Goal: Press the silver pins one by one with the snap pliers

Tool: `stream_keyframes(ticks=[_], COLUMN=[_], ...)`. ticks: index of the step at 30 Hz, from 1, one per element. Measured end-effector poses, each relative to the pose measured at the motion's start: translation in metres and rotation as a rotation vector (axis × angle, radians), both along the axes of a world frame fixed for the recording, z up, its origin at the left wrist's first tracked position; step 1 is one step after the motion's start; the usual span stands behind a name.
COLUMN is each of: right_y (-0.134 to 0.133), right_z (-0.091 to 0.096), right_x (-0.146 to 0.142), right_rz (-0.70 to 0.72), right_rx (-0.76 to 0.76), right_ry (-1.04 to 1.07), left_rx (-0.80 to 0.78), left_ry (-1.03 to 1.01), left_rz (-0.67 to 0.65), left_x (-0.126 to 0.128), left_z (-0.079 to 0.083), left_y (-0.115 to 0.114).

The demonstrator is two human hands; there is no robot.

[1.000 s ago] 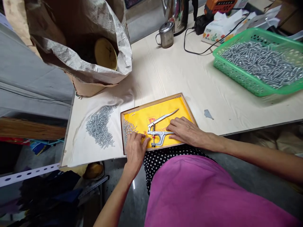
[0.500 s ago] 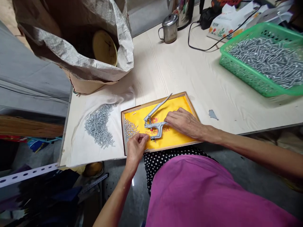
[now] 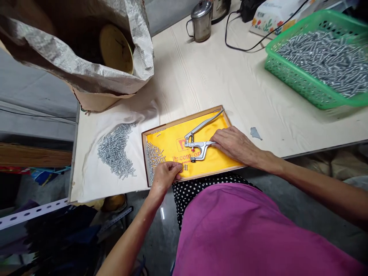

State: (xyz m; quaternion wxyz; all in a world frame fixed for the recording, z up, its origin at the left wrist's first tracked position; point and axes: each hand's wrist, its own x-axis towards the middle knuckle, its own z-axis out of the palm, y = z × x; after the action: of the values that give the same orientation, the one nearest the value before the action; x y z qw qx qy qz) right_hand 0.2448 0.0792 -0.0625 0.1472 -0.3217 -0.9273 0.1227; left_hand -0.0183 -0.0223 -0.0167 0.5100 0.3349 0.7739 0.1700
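My right hand (image 3: 234, 143) is closed around the lower handle of grey snap-fastener pliers (image 3: 201, 145). The upper handle stands raised, so the jaws are apart. Beneath them is a shallow tray (image 3: 184, 122) lined with yellow printed cloth. My left hand (image 3: 165, 175) is at the tray's front edge, thumb and fingertips pinched together; whatever they hold is too small to make out. Just right of those fingertips lies a small row of metal pieces (image 3: 186, 167). More little silver metal pins (image 3: 155, 155) are scattered at the tray's left end.
A heap of silver pins (image 3: 116, 151) lies on white cloth left of the tray. Behind it stands a large open sack (image 3: 106, 90) with a yellowish bowl inside. A green basket (image 3: 301, 82) of metal pieces is at right, a lidded metal cup (image 3: 201, 27) at the back.
The pliers have moved right, away from my left fingertips, with my right hand still on the handle. The small row of metal pieces beside my left hand now shows clearly. The view has shifted slightly.
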Motion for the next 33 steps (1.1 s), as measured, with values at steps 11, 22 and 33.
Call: stream_keyframes(ticks=[11, 22, 33], right_y=[0.002, 0.002, 0.001], right_z=[-0.002, -0.002, -0.006], right_x=[-0.002, -0.003, -0.003], right_rz=[0.006, -0.003, -0.007], right_rx=[0.039, 0.028, 0.025], right_ry=[-0.043, -0.03, -0.021], left_rx=[0.078, 0.325, 0.309], left_ry=[0.06, 0.671, 0.683], left_rz=[-0.09, -0.486, -0.47], left_x=[0.004, 0.03, 0.011], left_z=[0.002, 0.0, 0.004], left_y=[-0.004, -0.02, -0.011])
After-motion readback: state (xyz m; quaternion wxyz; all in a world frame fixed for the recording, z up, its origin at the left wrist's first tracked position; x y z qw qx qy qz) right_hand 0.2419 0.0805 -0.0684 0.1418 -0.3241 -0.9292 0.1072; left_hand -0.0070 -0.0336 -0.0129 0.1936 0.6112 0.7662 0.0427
